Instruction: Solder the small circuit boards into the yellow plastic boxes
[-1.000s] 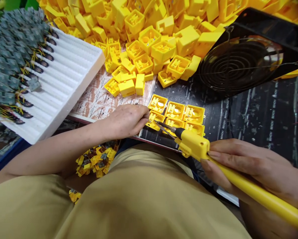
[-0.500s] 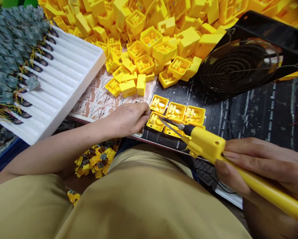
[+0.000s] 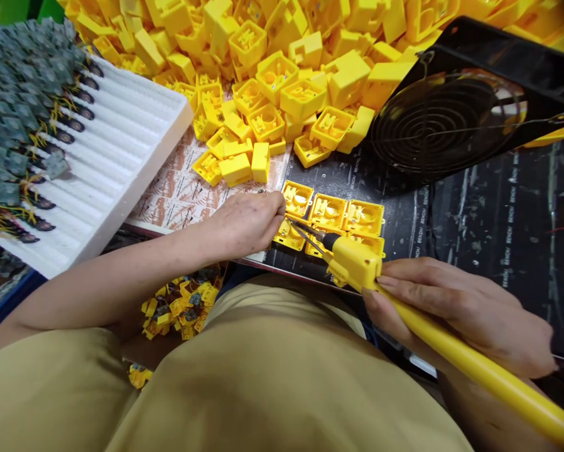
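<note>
My right hand (image 3: pixel 465 314) is wrapped round the yellow handle of a soldering iron (image 3: pixel 357 260). The iron's dark tip and a thin metal guide point left, over a front-row yellow housing (image 3: pixel 289 235). My left hand (image 3: pixel 251 220) is closed beside the left end of the housings, fingertips curled close to the iron's tip; whatever it pinches is hidden. Several open yellow housings, among them a back-row middle one (image 3: pixel 329 211), lie in two rows on the black bench surface (image 3: pixel 475 213). The iron partly covers the front row.
A large pile of yellow housings (image 3: pixel 301 97) fills the back. A black fan (image 3: pixel 426 125) stands at right. On the left, a ridged white foam tray (image 3: pixel 141 125) carries many grey wired parts (image 3: pixel 13 113). More yellow pieces (image 3: pixel 183 307) lie below the bench edge.
My right hand and the soldering iron have moved left, bringing the tip nearer my left fingertips. The left hand stays closed in about the same place. The view has shifted slightly.
</note>
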### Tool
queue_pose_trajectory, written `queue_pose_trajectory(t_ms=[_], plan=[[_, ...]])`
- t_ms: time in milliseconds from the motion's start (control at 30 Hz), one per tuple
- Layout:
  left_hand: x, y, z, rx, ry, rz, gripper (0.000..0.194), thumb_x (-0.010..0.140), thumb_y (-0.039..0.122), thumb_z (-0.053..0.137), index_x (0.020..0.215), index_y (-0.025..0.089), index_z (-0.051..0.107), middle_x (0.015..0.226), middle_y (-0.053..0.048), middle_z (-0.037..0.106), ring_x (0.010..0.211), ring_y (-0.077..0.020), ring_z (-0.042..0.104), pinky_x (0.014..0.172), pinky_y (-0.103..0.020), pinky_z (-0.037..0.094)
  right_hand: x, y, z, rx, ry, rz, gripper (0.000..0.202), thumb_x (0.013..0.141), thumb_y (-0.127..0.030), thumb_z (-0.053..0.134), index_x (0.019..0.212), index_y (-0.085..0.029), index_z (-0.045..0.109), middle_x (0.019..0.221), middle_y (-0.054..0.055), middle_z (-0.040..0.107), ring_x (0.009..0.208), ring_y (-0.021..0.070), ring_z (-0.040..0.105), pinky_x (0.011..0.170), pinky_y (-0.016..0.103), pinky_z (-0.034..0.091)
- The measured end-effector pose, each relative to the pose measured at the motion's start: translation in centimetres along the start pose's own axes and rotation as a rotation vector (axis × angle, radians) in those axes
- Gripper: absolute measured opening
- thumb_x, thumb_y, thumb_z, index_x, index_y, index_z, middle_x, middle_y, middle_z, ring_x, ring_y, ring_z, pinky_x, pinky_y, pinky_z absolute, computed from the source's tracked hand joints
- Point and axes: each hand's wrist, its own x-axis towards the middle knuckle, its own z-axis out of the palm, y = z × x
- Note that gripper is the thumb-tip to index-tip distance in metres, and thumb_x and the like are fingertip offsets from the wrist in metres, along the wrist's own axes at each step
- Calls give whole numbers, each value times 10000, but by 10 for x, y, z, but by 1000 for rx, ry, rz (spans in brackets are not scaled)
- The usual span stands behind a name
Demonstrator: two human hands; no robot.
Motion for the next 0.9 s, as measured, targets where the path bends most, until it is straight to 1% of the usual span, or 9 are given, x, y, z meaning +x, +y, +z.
queue_pose_trajectory(t_ms=[133, 200, 300, 333, 433, 467, 500, 667, 900], plan=[[0, 1, -1, 9, -28, -6, 227, 912, 237, 406, 964, 142, 606, 798, -74, 689, 740, -210, 656, 604, -286, 407, -7, 5, -1, -22, -93, -3, 147, 921, -231, 585, 775, -224, 587, 689, -3, 653, 587, 123, 648, 556, 215, 579], [1, 3, -1, 11, -44, -15, 231, 915, 239, 405, 970, 142, 608, 802, -76, 692, 744, -216, 659, 604, -290, 405, -10, 9, -5, -49, -95, -23, 145, 938, -247, 566, 801, -208, 596, 716, 12, 657, 584, 116, 643, 538, 207, 567], [1, 3, -2, 7, -60, -22, 241, 918, 245, 401, 976, 143, 612, 827, -84, 698, 764, -222, 663, 618, -294, 416, -13, 6, -10, -19, -44, -48, 64, 883, -222, 651, 859, -220, 592, 763, -2, 662, 598, 111, 643, 481, 193, 529], [1, 3, -2, 4, -61, -21, 244, 919, 247, 399, 976, 142, 612, 835, -88, 699, 773, -225, 664, 626, -296, 421, -14, 3, -11, 10, -25, -8, 104, 853, -194, 684, 860, -231, 587, 779, -9, 663, 622, 116, 648, 487, 200, 528], [1, 2, -2, -1, -60, -10, 244, 922, 248, 397, 973, 138, 609, 834, -92, 692, 785, -230, 662, 643, -302, 429, -16, -10, -11, 47, 34, 304, 136, 840, -172, 695, 840, -243, 579, 839, 1, 659, 718, 140, 654, 531, 236, 534], [1, 1, -2, -3, -60, -10, 241, 922, 246, 399, 968, 137, 608, 828, -91, 689, 784, -229, 660, 644, -301, 428, -15, -12, -11, 29, 29, 365, 122, 849, -169, 682, 838, -242, 585, 857, 10, 659, 737, 145, 655, 516, 233, 524], [0, 1, -2, -7, -62, -10, 235, 922, 243, 401, 964, 137, 606, 824, -88, 686, 782, -226, 658, 646, -298, 427, -15, -12, -10, 22, 22, 356, 116, 851, -159, 675, 845, -240, 592, 859, 14, 658, 734, 141, 655, 496, 221, 514], [-2, -1, -2, -48, -67, -15, 203, 924, 227, 410, 954, 138, 590, 816, -67, 676, 756, -200, 644, 661, -287, 419, -8, 5, -4, 98, 40, -49, 199, 817, -92, 690, 925, -201, 563, 726, -23, 635, 599, 79, 630, 528, 147, 534], [-4, -1, -1, -49, -77, -12, 206, 937, 234, 397, 957, 141, 581, 845, -67, 678, 784, -200, 642, 672, -285, 413, -1, 2, 5, 3, 52, -89, 90, 897, -153, 623, 815, -157, 586, 674, 22, 631, 576, 81, 630, 556, 131, 537]])
